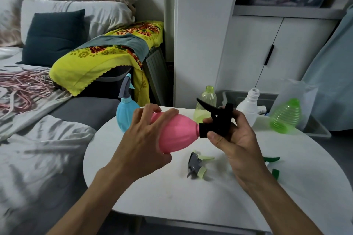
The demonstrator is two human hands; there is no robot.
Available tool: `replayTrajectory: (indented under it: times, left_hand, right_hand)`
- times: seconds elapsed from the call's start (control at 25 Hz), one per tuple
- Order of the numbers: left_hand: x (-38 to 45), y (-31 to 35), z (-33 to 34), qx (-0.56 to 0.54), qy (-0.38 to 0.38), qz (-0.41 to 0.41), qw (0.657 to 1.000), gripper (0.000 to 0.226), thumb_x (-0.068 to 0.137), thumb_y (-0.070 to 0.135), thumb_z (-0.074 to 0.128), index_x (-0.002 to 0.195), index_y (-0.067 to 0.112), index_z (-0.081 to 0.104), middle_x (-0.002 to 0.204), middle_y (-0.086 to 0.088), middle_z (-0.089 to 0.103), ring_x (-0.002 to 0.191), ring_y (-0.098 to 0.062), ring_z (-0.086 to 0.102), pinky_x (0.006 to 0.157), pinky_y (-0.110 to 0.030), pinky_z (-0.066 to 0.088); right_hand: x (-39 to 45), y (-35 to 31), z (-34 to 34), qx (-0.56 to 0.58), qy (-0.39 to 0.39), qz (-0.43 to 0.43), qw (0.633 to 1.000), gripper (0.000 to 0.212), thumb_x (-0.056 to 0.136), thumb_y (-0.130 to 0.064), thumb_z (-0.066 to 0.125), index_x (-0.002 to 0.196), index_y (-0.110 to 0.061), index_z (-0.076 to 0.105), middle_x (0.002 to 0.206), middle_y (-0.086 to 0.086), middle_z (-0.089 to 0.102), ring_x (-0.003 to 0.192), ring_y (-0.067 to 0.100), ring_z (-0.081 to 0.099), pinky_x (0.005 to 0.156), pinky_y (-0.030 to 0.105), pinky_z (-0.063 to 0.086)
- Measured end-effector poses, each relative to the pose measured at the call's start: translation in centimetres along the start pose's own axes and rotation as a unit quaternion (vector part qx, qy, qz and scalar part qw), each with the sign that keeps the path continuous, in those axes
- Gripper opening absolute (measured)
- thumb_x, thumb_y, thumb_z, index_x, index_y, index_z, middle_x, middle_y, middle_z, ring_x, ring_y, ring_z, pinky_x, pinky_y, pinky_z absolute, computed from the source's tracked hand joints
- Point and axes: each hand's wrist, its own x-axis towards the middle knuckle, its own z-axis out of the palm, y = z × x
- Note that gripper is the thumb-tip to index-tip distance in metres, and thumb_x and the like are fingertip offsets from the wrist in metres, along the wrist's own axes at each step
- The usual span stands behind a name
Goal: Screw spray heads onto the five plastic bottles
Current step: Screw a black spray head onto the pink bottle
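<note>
Two hands to work together above the round white table [172, 196]: left hand [147, 139] wrapped round the bulbous pink plastic bottle [177, 131] held sideways, right hand [229, 135] pinching the black spray head [215, 120] at its neck, apparently seated, turning squarely to avoid cross-threading.

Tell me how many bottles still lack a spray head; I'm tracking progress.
3: the yellow-green bottle, the white bottle and the green ribbed bottle, all at the table's far side.
</note>
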Motion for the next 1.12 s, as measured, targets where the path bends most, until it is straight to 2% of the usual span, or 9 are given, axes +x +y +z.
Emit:
replayTrajectory:
  times: [0.24, 0.36, 0.44, 0.52, 0.68, 0.8, 0.92, 1.0, 1.12]
  left_hand:
    - [-0.1, -0.2, -0.7, -0.001, -0.007, 0.014, 1.000, 0.096, 0.049, 0.030, 0.086, 0.136, 0.029, 0.045, 0.125, -0.006, 0.046, 0.112, -0.029, 0.041, 0.076, -0.048, 0.055]
    - [0.1, -0.5, -1.1, -0.013, -0.009, 0.007, 1.000, 0.094, 0.049, 0.034, 0.083, 0.136, 0.032, 0.047, 0.125, 0.000, 0.042, 0.113, -0.025, 0.038, 0.078, -0.045, 0.052]
    - [0.1, -0.5, -1.2, -0.031, -0.019, 0.003, 0.999, 0.094, 0.048, 0.038, 0.080, 0.135, 0.037, 0.044, 0.123, 0.004, 0.040, 0.111, -0.020, 0.036, 0.077, -0.041, 0.050]
    - [0.1, -0.6, -1.2, -0.042, -0.035, 0.004, 0.998, 0.094, 0.048, 0.039, 0.079, 0.134, 0.039, 0.042, 0.123, 0.004, 0.039, 0.110, -0.019, 0.034, 0.077, -0.040, 0.049]
    - [0.0, -1.0, -1.6, -0.041, -0.050, 0.006, 0.998, 0.094, 0.049, 0.038, 0.081, 0.135, 0.038, 0.045, 0.124, 0.005, 0.039, 0.112, -0.018, 0.034, 0.079, -0.042, 0.051]
    - [-0.1, -0.8, -1.8, -0.030, -0.039, 0.030, 0.998, 0.092, 0.048, 0.035, 0.081, 0.134, 0.036, 0.047, 0.123, 0.002, 0.042, 0.111, -0.021, 0.036, 0.078, -0.045, 0.053]
    - [-0.2, -0.5, -1.9, -0.016, -0.032, 0.052, 0.998, 0.092, 0.049, 0.030, 0.082, 0.134, 0.033, 0.047, 0.126, -0.003, 0.045, 0.115, -0.027, 0.038, 0.081, -0.050, 0.053]
    - [-0.2, -0.4, -1.9, 0.001, -0.022, 0.074, 0.997, 0.091, 0.050, 0.027, 0.083, 0.133, 0.030, 0.049, 0.127, -0.008, 0.047, 0.117, -0.032, 0.040, 0.083, -0.052, 0.052]
    - [-0.1, -0.2, -1.8, 0.030, 0.003, 0.103, 0.994, 0.086, 0.052, 0.024, 0.084, 0.133, 0.026, 0.054, 0.129, -0.013, 0.047, 0.119, -0.036, 0.039, 0.084, -0.054, 0.051]
  right_hand:
    - [-0.3, -0.1, 0.0, -0.085, 0.025, -0.014, 0.996, 0.084, 0.073, -0.010, 0.077, 0.139, -0.046, 0.038, 0.131, 0.000, 0.062, 0.108, 0.022, 0.069, 0.087, 0.032, 0.055]
    - [-0.8, 0.0, 0.5, -0.216, 0.039, -0.085, 0.972, 0.065, 0.082, -0.028, 0.072, 0.137, -0.046, 0.041, 0.148, -0.006, 0.043, 0.127, 0.016, 0.055, 0.101, 0.041, 0.050]
    - [-0.8, 0.1, 0.3, -0.443, 0.019, -0.165, 0.881, 0.051, 0.094, -0.044, 0.052, 0.143, -0.033, 0.042, 0.160, -0.005, 0.023, 0.146, 0.017, 0.028, 0.114, 0.044, 0.033]
    - [-0.7, 0.4, 0.0, -0.599, -0.023, -0.225, 0.768, 0.061, 0.096, -0.053, 0.042, 0.148, -0.021, 0.039, 0.165, 0.004, 0.014, 0.151, 0.027, 0.008, 0.119, 0.051, 0.013]
    - [-0.6, 0.3, -0.1, -0.639, -0.077, -0.286, 0.710, 0.039, 0.088, -0.025, 0.069, 0.124, -0.011, 0.061, 0.140, 0.006, 0.058, 0.145, 0.034, 0.030, 0.116, 0.060, 0.015]
    - [-0.5, 0.0, -0.1, -0.631, -0.083, -0.306, 0.708, 0.027, 0.091, -0.025, 0.061, 0.112, -0.009, 0.066, 0.113, 0.005, 0.071, 0.127, 0.032, 0.055, 0.112, 0.060, 0.023]
    - [-0.7, -0.4, -0.2, -0.629, -0.114, -0.262, 0.723, 0.038, 0.092, -0.039, 0.049, 0.108, -0.010, 0.068, 0.102, 0.004, 0.072, 0.105, 0.026, 0.065, 0.112, 0.049, 0.026]
    - [-1.0, -0.5, -0.3, -0.585, -0.131, -0.180, 0.780, 0.038, 0.091, -0.045, 0.050, 0.106, -0.014, 0.067, 0.097, 0.000, 0.071, 0.100, 0.019, 0.058, 0.107, 0.035, 0.030]
    - [-1.3, -0.7, -0.4, -0.376, -0.146, -0.006, 0.915, 0.022, 0.089, -0.041, 0.062, 0.095, -0.021, 0.069, 0.082, -0.002, 0.071, 0.088, 0.019, 0.065, 0.073, 0.031, 0.050]
